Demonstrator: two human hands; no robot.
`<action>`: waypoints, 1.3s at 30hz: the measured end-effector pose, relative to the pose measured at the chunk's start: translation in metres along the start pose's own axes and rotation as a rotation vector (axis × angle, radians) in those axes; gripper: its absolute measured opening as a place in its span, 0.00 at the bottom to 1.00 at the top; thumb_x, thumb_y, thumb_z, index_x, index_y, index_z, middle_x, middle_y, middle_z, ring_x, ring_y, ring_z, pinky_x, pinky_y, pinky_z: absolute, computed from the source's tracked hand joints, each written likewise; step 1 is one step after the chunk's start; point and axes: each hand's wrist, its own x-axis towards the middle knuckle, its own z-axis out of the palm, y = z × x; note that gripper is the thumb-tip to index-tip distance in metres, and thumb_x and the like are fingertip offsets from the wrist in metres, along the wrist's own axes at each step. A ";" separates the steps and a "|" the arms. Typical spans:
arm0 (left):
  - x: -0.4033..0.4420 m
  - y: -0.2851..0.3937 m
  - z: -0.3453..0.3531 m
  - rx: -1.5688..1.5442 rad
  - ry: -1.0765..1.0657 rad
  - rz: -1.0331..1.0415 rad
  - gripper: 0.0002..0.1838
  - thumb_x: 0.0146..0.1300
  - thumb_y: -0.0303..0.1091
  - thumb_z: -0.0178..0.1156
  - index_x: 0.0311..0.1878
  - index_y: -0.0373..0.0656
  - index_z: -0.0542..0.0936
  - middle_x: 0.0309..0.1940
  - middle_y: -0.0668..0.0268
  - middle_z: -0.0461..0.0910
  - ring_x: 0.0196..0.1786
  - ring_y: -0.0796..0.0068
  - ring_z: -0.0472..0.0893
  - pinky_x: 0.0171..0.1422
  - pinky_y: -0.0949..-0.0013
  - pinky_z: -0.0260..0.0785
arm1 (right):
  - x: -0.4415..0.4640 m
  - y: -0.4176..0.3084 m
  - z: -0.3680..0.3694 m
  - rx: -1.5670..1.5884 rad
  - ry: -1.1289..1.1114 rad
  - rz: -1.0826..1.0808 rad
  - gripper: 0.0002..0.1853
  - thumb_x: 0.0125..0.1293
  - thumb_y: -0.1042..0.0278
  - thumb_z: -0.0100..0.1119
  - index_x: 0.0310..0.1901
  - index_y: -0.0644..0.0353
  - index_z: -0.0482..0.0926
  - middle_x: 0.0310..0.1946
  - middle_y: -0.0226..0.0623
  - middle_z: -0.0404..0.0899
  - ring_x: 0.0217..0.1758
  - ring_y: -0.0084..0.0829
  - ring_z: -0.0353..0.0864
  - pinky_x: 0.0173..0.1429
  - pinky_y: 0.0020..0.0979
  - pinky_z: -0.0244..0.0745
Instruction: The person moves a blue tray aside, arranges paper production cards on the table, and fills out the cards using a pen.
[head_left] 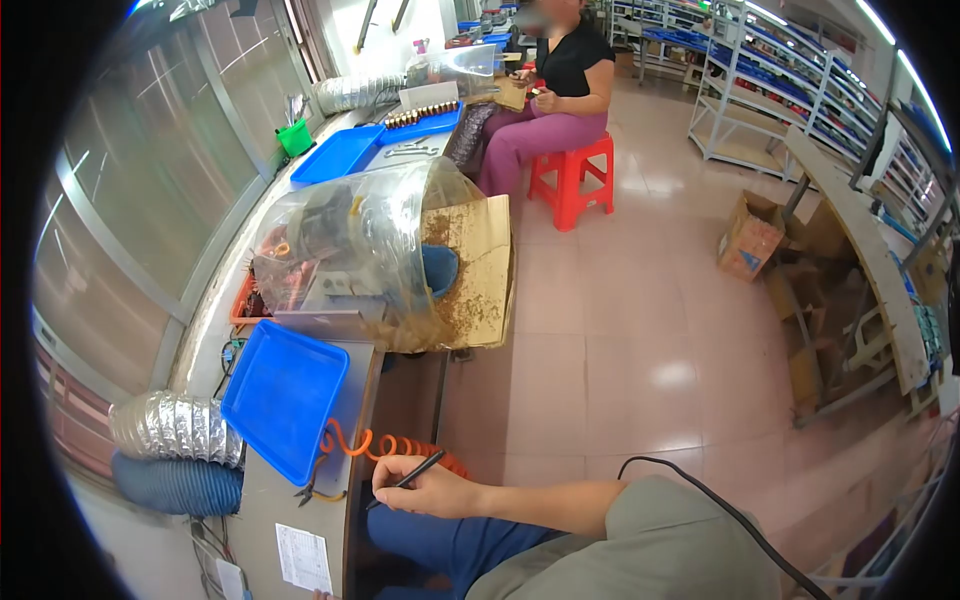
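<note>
My right hand (428, 487) is closed around a black pen (418, 470), above my thigh in blue trousers and beside the table edge. Of my left hand (320, 595), only what seem to be fingertips show at the bottom edge of the view, by a printed paper sheet (303, 558); what they hold, if anything, is hidden. An empty-looking blue tray (287, 398) lies on the table. Next to it are pliers (308, 491) and an orange coiled hose (385, 445).
A clear plastic hood (375, 225) covers equipment beside debris-strewn cardboard (480, 270). Silver ducting (180, 428) runs at left. Farther off, a person (570, 80) sits on a red stool (572, 180) near blue trays (335, 155). Shelving (760, 90) and a carton (750, 238) stand at right.
</note>
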 end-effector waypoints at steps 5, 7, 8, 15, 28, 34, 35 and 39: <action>0.003 0.004 0.003 -0.024 0.014 -0.003 0.14 0.76 0.40 0.64 0.50 0.38 0.89 0.45 0.49 0.89 0.46 0.45 0.88 0.54 0.50 0.81 | -0.002 0.006 -0.006 0.069 0.011 0.019 0.06 0.77 0.64 0.62 0.46 0.56 0.77 0.31 0.25 0.78 0.27 0.14 0.71 0.29 0.21 0.65; 0.002 0.000 0.002 -0.017 0.009 -0.003 0.15 0.76 0.40 0.64 0.50 0.38 0.89 0.45 0.49 0.89 0.46 0.45 0.88 0.54 0.50 0.81 | -0.003 0.010 -0.006 0.077 0.011 0.021 0.06 0.77 0.65 0.63 0.46 0.56 0.77 0.31 0.25 0.78 0.27 0.14 0.71 0.29 0.21 0.65; 0.000 -0.003 0.002 -0.006 -0.001 -0.005 0.15 0.76 0.40 0.63 0.50 0.38 0.89 0.45 0.49 0.89 0.46 0.45 0.88 0.54 0.50 0.81 | -0.002 0.013 -0.006 0.078 0.008 0.013 0.06 0.77 0.65 0.63 0.46 0.56 0.77 0.31 0.25 0.78 0.27 0.13 0.71 0.29 0.21 0.65; 0.003 0.003 0.000 -0.066 0.004 -0.015 0.15 0.77 0.40 0.63 0.51 0.37 0.89 0.47 0.49 0.89 0.49 0.45 0.87 0.57 0.50 0.81 | 0.002 0.013 -0.002 0.085 0.001 0.020 0.06 0.78 0.66 0.62 0.46 0.56 0.77 0.31 0.24 0.78 0.27 0.13 0.71 0.28 0.20 0.64; 0.002 0.002 -0.002 -0.018 -0.026 -0.024 0.16 0.77 0.40 0.62 0.52 0.37 0.89 0.47 0.49 0.89 0.48 0.45 0.88 0.57 0.49 0.80 | 0.010 0.027 0.011 0.080 -0.025 0.090 0.05 0.77 0.65 0.63 0.46 0.55 0.77 0.30 0.24 0.78 0.27 0.13 0.71 0.29 0.19 0.65; -0.016 -0.032 0.020 -0.129 -0.061 -0.007 0.17 0.78 0.31 0.58 0.59 0.27 0.83 0.57 0.43 0.85 0.60 0.44 0.84 0.70 0.51 0.74 | 0.021 0.034 0.022 -0.023 -0.025 0.138 0.07 0.76 0.63 0.65 0.45 0.55 0.79 0.33 0.25 0.81 0.30 0.14 0.75 0.32 0.21 0.71; -0.016 -0.024 0.017 -0.122 -0.067 -0.087 0.14 0.73 0.27 0.60 0.55 0.28 0.85 0.57 0.43 0.86 0.62 0.40 0.84 0.71 0.46 0.74 | 0.023 0.035 0.023 -0.063 -0.028 0.185 0.07 0.75 0.63 0.66 0.45 0.56 0.80 0.33 0.26 0.81 0.31 0.14 0.76 0.33 0.21 0.72; 0.000 0.003 0.002 -0.126 -0.085 -0.128 0.11 0.67 0.25 0.63 0.50 0.33 0.86 0.55 0.47 0.88 0.60 0.45 0.86 0.69 0.50 0.75 | 0.034 0.036 0.039 -0.163 -0.041 0.202 0.05 0.74 0.69 0.67 0.44 0.59 0.81 0.34 0.28 0.82 0.32 0.15 0.77 0.36 0.23 0.74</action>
